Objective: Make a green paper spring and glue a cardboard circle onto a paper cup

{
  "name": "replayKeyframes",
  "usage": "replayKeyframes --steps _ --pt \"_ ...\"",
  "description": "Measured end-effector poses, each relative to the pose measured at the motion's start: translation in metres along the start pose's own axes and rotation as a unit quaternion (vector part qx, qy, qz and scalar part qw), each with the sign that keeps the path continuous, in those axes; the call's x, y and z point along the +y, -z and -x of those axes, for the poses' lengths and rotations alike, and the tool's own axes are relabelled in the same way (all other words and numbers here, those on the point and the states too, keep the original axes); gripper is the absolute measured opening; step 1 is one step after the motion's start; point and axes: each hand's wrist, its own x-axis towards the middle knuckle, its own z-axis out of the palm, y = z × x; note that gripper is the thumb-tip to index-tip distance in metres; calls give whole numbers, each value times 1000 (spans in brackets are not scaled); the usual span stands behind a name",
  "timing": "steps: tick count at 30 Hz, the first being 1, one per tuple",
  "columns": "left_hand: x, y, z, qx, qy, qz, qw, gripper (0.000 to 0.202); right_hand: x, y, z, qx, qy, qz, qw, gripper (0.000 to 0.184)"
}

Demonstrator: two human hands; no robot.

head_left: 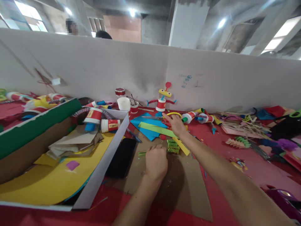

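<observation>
My left hand [157, 159] is closed low over the brown cardboard sheet [188, 185], gripping a green paper strip [142, 153] whose flat end pokes out on its left. On the other side of the fist is a green accordion-folded paper piece [173, 146]; the fist hides whether the two are joined. Farther forward, my right hand [175, 124] has its fingers on the yellow handle of a pair of scissors [176, 114]. The scissors' blades point left over blue paper [150, 135]. Lime paper [155, 128] and a yellow strip [182, 146] lie between the hands.
A black phone [122, 158] lies left of the cardboard, beside a box [101, 166] holding paper and cups. A paper-cup figure [161, 104] stands by the white partition [141, 72]. More cup figures [191, 116] and craft sticks [244, 124] lie to the right.
</observation>
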Motion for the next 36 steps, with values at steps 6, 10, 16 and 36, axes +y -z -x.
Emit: replayKeyframes --steps 6,10,16,36 --pt "1 5 1 16 21 25 999 25 7 12 -2 96 -29 -31 995 60" --pt "-1 6 0 57 82 171 980 20 0 39 -8 200 -65 -136 968 71" --pt "-8 9 -7 17 140 628 765 18 -35 105 38 222 -149 -405 874 53" --pt "-20 9 -17 -10 256 761 596 9 -59 75 205 -156 -214 -808 526 70"
